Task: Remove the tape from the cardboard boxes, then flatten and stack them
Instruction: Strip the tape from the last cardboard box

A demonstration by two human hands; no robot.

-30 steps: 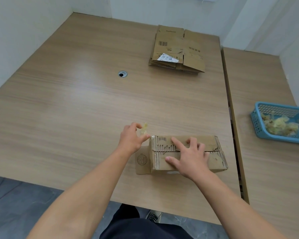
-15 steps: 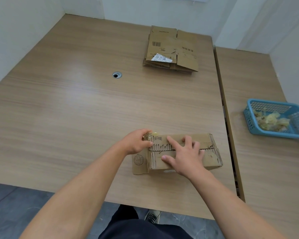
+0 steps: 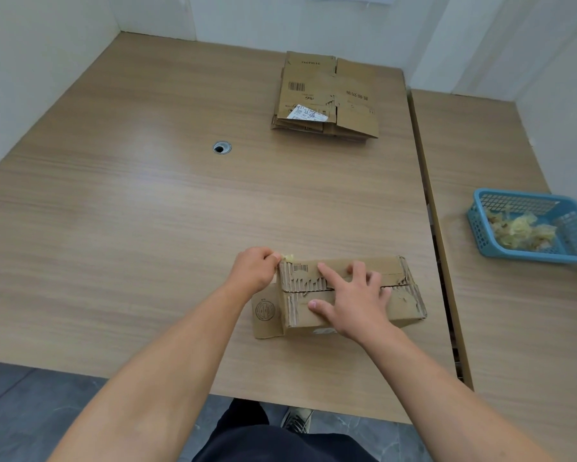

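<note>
**One box (image 3: 403, 305) upright, the others flat**

We have the box near the front edge of the table (image 3: 147, 211), its left end flap (image 3: 267, 325) lying open with a round stamp (image 3: 264, 311) we cannot read. Our left hand (image 3: 255, 273) curls at the far left corner, pinching a yellowish scrap of tape (image 3: 289, 257). Our right hand (image 3: 353, 301) lies spread flat on the top, pressing and gripping nothing. A small barcode (image 3: 301, 269) sits beside its forefinger. Far back lies the stack of flattened boxes (image 3: 353, 95), with a larger barcode (image 3: 296, 86), a white label (image 3: 308, 114) and print that is perhaps upside down. Wadded tape (image 3: 520, 231) lies in a blue basket (image 3: 480, 225) on the right.
</note>
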